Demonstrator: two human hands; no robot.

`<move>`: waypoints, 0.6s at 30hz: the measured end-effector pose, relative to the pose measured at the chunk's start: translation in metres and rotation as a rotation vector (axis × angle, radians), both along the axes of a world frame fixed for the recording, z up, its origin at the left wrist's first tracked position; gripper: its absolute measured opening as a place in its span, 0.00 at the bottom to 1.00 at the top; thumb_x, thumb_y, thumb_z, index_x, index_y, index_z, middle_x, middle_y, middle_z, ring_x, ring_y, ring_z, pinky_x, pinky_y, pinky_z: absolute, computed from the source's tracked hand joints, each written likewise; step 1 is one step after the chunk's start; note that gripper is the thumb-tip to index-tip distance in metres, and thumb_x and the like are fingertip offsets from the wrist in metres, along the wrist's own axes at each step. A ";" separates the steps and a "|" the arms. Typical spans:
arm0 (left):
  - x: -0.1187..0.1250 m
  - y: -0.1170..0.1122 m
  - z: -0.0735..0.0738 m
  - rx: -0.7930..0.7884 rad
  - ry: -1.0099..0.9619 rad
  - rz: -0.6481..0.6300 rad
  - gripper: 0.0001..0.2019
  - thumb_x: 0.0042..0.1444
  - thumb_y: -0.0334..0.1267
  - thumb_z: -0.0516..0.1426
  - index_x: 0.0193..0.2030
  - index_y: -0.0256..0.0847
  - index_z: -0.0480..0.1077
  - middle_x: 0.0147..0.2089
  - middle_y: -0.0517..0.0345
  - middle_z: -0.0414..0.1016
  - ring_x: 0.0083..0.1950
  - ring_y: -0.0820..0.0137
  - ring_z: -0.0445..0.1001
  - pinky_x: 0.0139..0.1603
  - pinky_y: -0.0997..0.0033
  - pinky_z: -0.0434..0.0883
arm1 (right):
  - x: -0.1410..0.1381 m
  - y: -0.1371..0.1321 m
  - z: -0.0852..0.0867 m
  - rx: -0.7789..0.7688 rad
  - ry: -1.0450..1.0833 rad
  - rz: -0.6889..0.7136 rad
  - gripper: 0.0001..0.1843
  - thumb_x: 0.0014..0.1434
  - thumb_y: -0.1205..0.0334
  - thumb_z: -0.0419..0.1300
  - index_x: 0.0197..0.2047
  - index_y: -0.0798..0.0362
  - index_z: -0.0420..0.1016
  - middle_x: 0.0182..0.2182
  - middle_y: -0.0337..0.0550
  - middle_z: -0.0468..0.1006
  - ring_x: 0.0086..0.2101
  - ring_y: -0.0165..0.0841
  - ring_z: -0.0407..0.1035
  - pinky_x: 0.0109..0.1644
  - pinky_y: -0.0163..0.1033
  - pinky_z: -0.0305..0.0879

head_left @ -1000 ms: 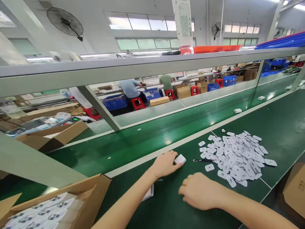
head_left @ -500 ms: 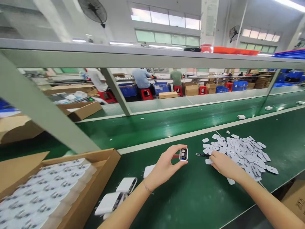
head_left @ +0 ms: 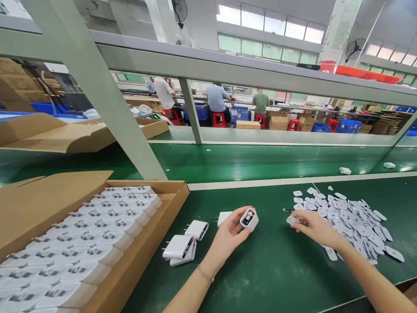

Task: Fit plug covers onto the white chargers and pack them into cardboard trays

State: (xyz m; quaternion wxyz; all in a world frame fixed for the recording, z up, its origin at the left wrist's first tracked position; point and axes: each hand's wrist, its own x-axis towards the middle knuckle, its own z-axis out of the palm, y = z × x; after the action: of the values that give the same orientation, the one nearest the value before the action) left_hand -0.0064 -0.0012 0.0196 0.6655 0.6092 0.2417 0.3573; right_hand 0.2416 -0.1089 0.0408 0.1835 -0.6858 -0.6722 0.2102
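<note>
Between thumb and fingers, my left hand (head_left: 233, 230) grips a white charger housing (head_left: 253, 222), its open end facing me with dark and metal parts inside. My right hand (head_left: 309, 226) pinches a small white plastic cover (head_left: 292, 220) at the left edge of a loose pile of white covers (head_left: 352, 221). A dark pen-like tool (head_left: 288, 210) lies just beyond the right fingers, partly hidden by them. Left of my left hand, several white chargers (head_left: 178, 247) with metal prongs rest on the green table, and another charger (head_left: 224, 217) is partly behind the hand.
At the left stands a cardboard box (head_left: 166, 217) with rows of white chargers. A slanted metal post (head_left: 124, 126) and a shelf beam (head_left: 228, 61) cross in front. Two white pieces (head_left: 345, 171) lie on the far green belt (head_left: 260, 161). People sit working in the background.
The view has swung left, showing more of the box. My right hand has picked a cover from the pile's edge and the tool lies free of it. The housing in my left hand has tilted.
</note>
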 end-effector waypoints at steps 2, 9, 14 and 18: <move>-0.001 -0.001 -0.005 -0.101 0.006 -0.032 0.22 0.48 0.38 0.61 0.51 0.39 0.66 0.53 0.46 0.72 0.53 0.60 0.69 0.52 0.65 0.68 | -0.016 0.005 0.002 0.005 0.416 -0.013 0.09 0.60 0.58 0.53 0.42 0.51 0.69 0.34 0.42 0.77 0.31 0.31 0.72 0.35 0.37 0.68; -0.007 -0.007 -0.005 -0.328 0.049 -0.052 0.22 0.50 0.44 0.61 0.50 0.39 0.66 0.50 0.49 0.73 0.45 0.64 0.72 0.44 0.62 0.75 | -0.058 0.039 -0.009 -0.017 1.298 -0.192 0.15 0.48 0.59 0.67 0.38 0.56 0.75 0.33 0.46 0.79 0.29 0.30 0.72 0.32 0.35 0.67; -0.010 -0.002 -0.007 -0.381 -0.023 -0.023 0.22 0.51 0.46 0.61 0.51 0.43 0.66 0.45 0.53 0.72 0.46 0.64 0.69 0.43 0.59 0.77 | -0.072 0.066 -0.016 0.026 1.415 -0.238 0.14 0.48 0.55 0.67 0.35 0.57 0.76 0.32 0.46 0.78 0.30 0.30 0.71 0.34 0.35 0.67; -0.008 -0.001 -0.010 -0.383 -0.086 -0.055 0.21 0.48 0.45 0.63 0.49 0.43 0.68 0.47 0.53 0.73 0.48 0.65 0.70 0.51 0.61 0.73 | -0.077 0.077 -0.025 0.143 1.451 -0.273 0.12 0.48 0.56 0.67 0.33 0.55 0.77 0.21 0.35 0.71 0.23 0.22 0.63 0.27 0.29 0.62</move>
State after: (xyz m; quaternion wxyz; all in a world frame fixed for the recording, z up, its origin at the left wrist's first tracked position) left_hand -0.0145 -0.0018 0.0092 0.7883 0.4622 0.2598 0.3120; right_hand 0.1648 -0.0322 0.0154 0.6501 -0.4385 -0.3027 0.5417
